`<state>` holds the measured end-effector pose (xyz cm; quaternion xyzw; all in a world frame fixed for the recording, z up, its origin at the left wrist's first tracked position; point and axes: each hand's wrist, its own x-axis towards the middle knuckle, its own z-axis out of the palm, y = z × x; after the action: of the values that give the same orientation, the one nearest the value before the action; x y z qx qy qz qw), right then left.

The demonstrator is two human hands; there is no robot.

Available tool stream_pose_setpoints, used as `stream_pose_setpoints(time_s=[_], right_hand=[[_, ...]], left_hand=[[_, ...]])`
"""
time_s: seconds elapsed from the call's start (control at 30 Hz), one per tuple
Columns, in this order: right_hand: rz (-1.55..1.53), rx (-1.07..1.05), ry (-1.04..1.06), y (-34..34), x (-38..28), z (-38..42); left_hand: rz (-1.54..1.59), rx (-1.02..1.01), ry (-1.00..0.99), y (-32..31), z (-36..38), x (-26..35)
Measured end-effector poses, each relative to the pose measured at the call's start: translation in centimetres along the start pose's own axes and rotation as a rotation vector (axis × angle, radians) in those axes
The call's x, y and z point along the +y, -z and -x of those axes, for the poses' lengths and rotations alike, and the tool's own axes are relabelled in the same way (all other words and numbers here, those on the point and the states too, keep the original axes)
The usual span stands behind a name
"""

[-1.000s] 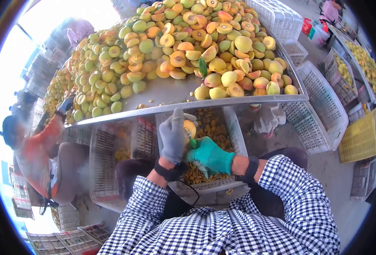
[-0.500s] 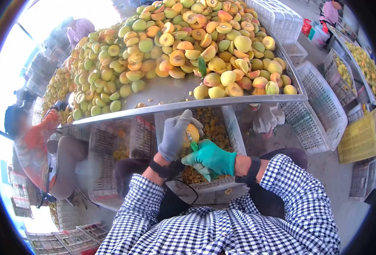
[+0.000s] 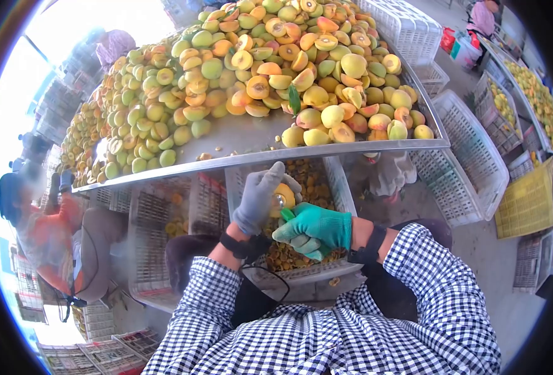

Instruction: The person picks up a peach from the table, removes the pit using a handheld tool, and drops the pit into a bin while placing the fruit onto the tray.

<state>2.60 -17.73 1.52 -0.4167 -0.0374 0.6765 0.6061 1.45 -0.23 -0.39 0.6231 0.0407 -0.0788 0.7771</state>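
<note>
Gloved in gray, my left hand (image 3: 257, 199) curls partly open around a yellow fruit (image 3: 282, 197), cupping it above a pale crate (image 3: 344, 187) of small orange-brown pieces, just in front of a metal-rimmed table (image 3: 270, 159). My right hand (image 3: 317, 231), in a green glove, closes firmly on a green-handled tool (image 3: 287, 214), its metal end at the fruit's face. Beyond my hands, whole and halved fruits (image 3: 276, 81) cover much of the table, as a person in orange (image 3: 48, 231) sits at left beside the same table
</note>
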Motion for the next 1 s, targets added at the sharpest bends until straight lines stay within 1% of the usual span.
stream_pose_setpoints(time_s=[0.03,0.07,0.13,0.17,0.23,0.27,0.3,0.33,0.37,0.4,0.47,0.53,0.57,0.6,0.63,0.67,0.77,0.87,1.0], right_hand=[[-0.002,-0.008,0.014,0.1,0.1,0.0],[-0.056,-0.060,0.002,0.4,0.6,-0.4],[-0.165,-0.158,-0.018,1.0,1.3,-1.1],[-0.098,-0.114,-0.008,1.2,1.4,-1.0],[0.043,-0.029,0.007,0.7,1.2,-0.6],[0.250,0.056,0.040,0.6,1.0,-0.4],[0.455,0.140,0.076,0.5,0.9,-0.2],[0.657,0.225,0.118,0.5,0.6,-0.1],[1.201,0.357,0.360,2.2,1.0,-1.4],[1.270,0.421,0.405,2.6,1.4,-1.5],[1.399,0.546,0.493,2.6,2.6,-1.3],[1.454,0.534,0.431,1.5,2.8,-0.5],[1.491,0.521,0.384,1.0,3.0,-0.4],[1.527,0.513,0.337,0.8,3.1,-0.2],[1.477,0.514,0.424,0.9,3.8,-0.9],[1.407,0.569,0.496,0.9,3.8,-0.8],[1.226,0.697,0.675,0.9,2.7,-0.1],[1.303,0.579,0.681,1.9,2.4,-0.2],[1.348,0.616,0.667,1.0,3.3,-0.6]], left_hand=[[-0.017,0.027,-0.017,-0.3,0.2,0.0],[-0.036,0.055,-0.032,-0.6,0.3,-0.1],[-0.136,0.067,-0.126,-0.8,0.0,-1.2],[-0.190,0.075,-0.175,-0.7,-0.1,-1.4],[-0.063,-0.010,-0.072,-0.5,0.3,-1.0],[0.000,-0.049,-0.024,-0.4,0.5,-0.9],[0.040,-0.011,0.033,-0.5,0.7,-0.8],[0.057,0.104,0.050,-0.5,0.8,-1.2],[0.074,0.220,0.068,-0.1,0.7,-2.1],[0.090,0.341,0.082,0.6,0.6,-3.0],[0.120,0.488,0.049,1.4,1.0,-3.5],[0.129,0.609,-0.002,1.9,1.2,-2.9],[0.061,0.672,-0.077,2.6,1.1,-3.2],[0.068,0.664,-0.094,2.5,1.3,-3.0],[0.076,0.559,-0.123,3.1,1.0,-3.7],[0.082,0.457,-0.151,3.7,0.9,-4.4],[0.264,0.376,0.030,0.6,3.4,-1.9],[0.299,0.243,0.035,-0.4,4.2,-1.6],[0.000,0.239,-0.020,-0.8,4.9,-0.9]])
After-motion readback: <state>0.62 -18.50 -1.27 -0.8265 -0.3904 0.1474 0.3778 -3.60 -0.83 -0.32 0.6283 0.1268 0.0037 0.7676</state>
